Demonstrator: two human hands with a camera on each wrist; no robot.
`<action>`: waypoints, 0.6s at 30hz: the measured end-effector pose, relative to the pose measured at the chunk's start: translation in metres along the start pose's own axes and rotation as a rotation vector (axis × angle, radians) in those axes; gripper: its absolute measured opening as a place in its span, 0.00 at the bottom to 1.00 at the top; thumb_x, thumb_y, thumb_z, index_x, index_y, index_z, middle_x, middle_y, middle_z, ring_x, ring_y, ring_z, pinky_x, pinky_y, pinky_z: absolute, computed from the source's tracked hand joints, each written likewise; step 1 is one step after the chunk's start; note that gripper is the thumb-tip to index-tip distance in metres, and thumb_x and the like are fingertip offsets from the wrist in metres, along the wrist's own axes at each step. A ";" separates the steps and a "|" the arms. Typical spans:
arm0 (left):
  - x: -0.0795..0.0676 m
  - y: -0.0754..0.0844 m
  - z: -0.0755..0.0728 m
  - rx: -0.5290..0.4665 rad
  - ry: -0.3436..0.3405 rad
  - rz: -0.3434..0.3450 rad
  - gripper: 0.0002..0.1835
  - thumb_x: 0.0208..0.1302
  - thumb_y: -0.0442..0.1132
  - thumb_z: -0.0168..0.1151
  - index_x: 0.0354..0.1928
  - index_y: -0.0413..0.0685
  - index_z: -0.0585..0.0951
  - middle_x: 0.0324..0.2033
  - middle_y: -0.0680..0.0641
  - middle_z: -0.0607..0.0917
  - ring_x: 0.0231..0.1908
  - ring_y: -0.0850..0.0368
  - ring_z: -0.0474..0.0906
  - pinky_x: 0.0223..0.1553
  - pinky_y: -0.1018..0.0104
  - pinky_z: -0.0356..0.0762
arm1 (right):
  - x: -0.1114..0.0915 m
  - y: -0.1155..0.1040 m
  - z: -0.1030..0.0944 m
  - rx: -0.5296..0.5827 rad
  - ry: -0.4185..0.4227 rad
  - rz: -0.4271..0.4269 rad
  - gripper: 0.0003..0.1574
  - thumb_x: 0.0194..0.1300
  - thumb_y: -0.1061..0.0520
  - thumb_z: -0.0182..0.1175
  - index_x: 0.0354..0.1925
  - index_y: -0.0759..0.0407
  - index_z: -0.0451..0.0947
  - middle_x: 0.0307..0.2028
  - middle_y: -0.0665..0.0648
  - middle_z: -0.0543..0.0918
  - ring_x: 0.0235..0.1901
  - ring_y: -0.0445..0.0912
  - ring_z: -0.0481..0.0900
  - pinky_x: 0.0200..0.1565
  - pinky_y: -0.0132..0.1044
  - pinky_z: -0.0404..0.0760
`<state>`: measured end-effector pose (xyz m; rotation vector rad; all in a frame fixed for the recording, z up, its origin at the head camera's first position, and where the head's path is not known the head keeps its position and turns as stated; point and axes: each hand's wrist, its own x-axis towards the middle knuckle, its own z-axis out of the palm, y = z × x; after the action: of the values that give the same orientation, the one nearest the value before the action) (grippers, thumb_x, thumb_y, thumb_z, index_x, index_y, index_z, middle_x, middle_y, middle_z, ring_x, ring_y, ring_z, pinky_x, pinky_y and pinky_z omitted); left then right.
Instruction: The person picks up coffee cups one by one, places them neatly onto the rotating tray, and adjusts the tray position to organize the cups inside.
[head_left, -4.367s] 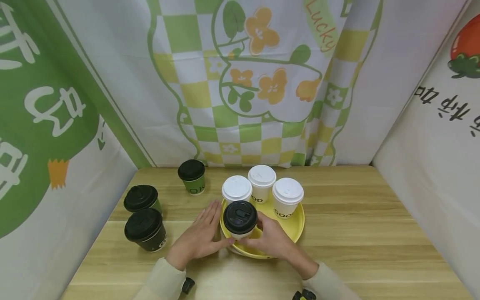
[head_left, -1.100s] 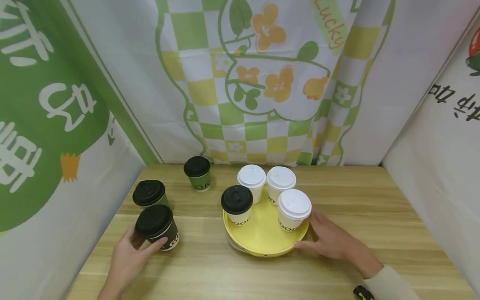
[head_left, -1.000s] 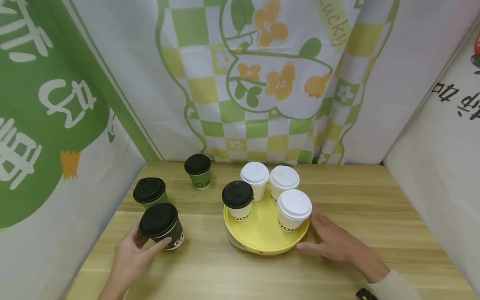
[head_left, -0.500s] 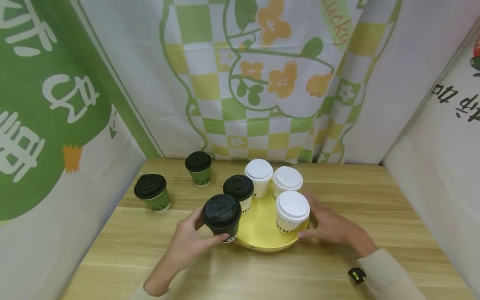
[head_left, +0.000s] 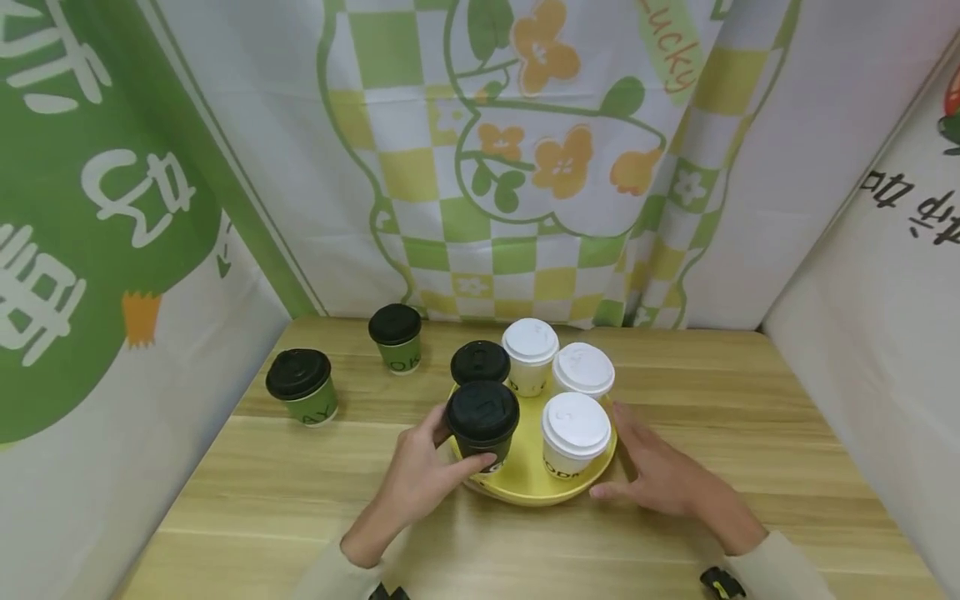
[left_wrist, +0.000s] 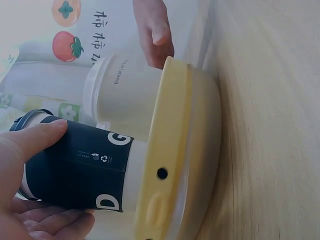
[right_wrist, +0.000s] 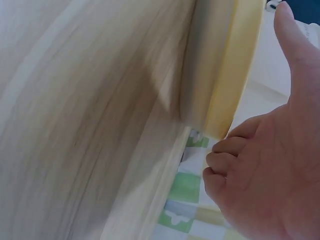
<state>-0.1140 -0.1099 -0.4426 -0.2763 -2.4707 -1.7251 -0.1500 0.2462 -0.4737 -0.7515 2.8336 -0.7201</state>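
Observation:
My left hand (head_left: 420,477) grips a black-sleeved paper cup (left_wrist: 82,162) with a black lid, fingers and thumb around its sides. The cup is upright at the left front of a round yellow tray (head_left: 525,492); its base is hidden behind the rim in the left wrist view. Behind it stands a black-lidded cup (head_left: 480,362), mostly hidden. Three white-lidded cups (head_left: 576,427) stand toward the tray's back and right. My right hand (head_left: 663,473) lies at the tray's right edge, thumb spread and holding nothing; whether its fingertips touch the rim I cannot tell.
Two green paper cups with black lids stand on the wooden table (head_left: 750,433) left of the tray: one nearer cup (head_left: 303,387) and one farther cup (head_left: 396,337). A patterned curtain (head_left: 517,167) hangs behind the table, with printed cloth walls at both sides.
My left hand has carried the black-sleeved cup rightward from beside the green cup onto the tray. The tray and its cups have turned clockwise. My right hand has stayed by its right edge.

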 end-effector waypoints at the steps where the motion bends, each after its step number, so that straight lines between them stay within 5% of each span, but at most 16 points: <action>1: 0.003 -0.001 0.002 -0.001 0.002 0.004 0.42 0.50 0.40 0.87 0.68 0.48 0.78 0.61 0.47 0.88 0.63 0.48 0.85 0.70 0.49 0.78 | -0.001 -0.002 -0.001 -0.001 0.002 -0.002 0.82 0.59 0.20 0.67 0.87 0.53 0.33 0.84 0.73 0.45 0.82 0.71 0.50 0.76 0.71 0.60; 18: 0.025 -0.017 0.039 -0.014 -0.027 0.040 0.44 0.54 0.38 0.84 0.72 0.40 0.73 0.63 0.38 0.85 0.65 0.42 0.83 0.70 0.46 0.78 | 0.019 0.006 0.000 0.077 0.028 -0.052 0.89 0.56 0.27 0.75 0.86 0.55 0.25 0.83 0.76 0.41 0.81 0.73 0.50 0.77 0.70 0.59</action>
<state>-0.1416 -0.0772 -0.4662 -0.3508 -2.4548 -1.7348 -0.1691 0.2411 -0.4768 -0.8114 2.8022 -0.8492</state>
